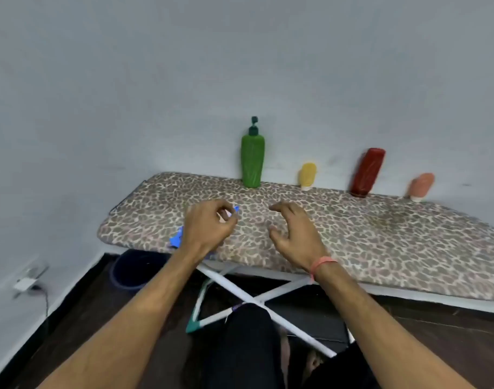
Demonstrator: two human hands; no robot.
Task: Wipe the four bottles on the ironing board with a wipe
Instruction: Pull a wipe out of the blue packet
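Note:
Along the far edge of the leopard-print ironing board [380, 234] stand a tall green pump bottle [252, 164], a small yellow bottle [307, 176], a dark red bottle [367, 172] and a small peach bottle [421, 186], the last three cap-down and leaning on the wall. My left hand [207, 226] hovers over the board's near left part with fingers curled on a blue wipe packet [176, 239], most of it hidden under the hand. My right hand [293, 231] hangs beside it, fingers apart, holding nothing.
The grey wall [240, 66] rises right behind the bottles. Under the board are its crossed white legs [240, 293], a dark blue bucket [133, 270] at the left, and my knees. A charger and cable [27, 282] sit at the left wall.

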